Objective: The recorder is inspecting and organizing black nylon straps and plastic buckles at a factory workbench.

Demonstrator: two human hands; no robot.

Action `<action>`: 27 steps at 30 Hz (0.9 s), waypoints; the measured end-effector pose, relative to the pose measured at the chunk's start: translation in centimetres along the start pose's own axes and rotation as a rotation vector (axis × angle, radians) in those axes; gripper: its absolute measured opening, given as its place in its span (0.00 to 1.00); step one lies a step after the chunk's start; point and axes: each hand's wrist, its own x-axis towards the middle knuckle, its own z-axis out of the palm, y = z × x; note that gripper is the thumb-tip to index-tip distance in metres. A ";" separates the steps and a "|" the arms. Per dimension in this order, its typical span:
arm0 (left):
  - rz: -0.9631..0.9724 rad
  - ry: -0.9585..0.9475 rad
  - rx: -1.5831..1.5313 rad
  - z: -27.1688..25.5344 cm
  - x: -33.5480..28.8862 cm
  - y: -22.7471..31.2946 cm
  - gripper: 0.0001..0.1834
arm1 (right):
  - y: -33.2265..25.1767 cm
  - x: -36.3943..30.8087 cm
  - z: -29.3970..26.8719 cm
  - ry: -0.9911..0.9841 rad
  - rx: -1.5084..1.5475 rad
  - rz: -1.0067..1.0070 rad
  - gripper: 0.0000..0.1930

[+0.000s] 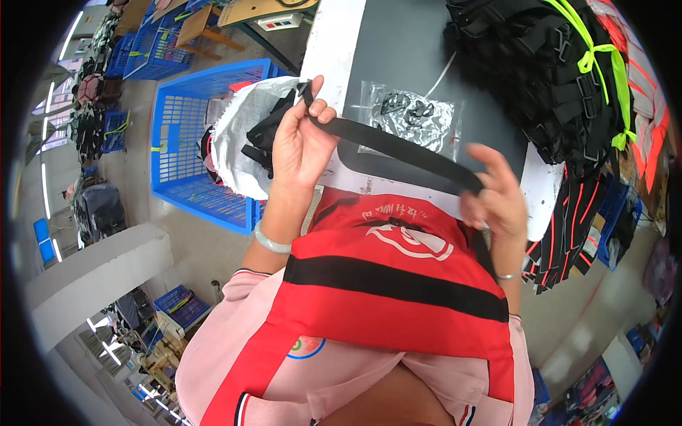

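A flat black webbing strap (398, 148) stretches between my two hands above the near edge of the table. My left hand (304, 138) pinches one end, where a short piece of black strap sticks up by the fingertips. At the other end, my right hand (497, 192) holds the strap near the thumb, its fingers partly bent and smeared by motion. Just beyond the strap, a clear plastic bag (412, 117) of small black parts lies on the grey table mat (387, 53). A large pile of black straps with buckles (561, 78) is at the right of the table.
A blue plastic crate (174, 149) stands left of the table, holding a white woven sack (238, 135) with black pieces. Bright yellow-green ties (600, 57) bind the strap pile. Black strips with orange lines (575, 213) hang off the table's right side. I wear a red apron (398, 326).
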 end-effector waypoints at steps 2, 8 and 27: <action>-0.001 0.114 0.080 -0.5 0.1 0.0 0.23 | -0.8 -1.7 -2.3 -0.209 0.138 -0.326 0.21; -0.231 0.152 0.334 -0.3 0.2 -2.9 0.22 | -5.5 -5.0 -3.5 -0.249 0.410 -0.838 0.21; 0.164 -0.190 2.114 -3.5 5.6 -10.3 0.17 | 3.2 6.0 -3.1 0.583 -1.520 -0.202 0.07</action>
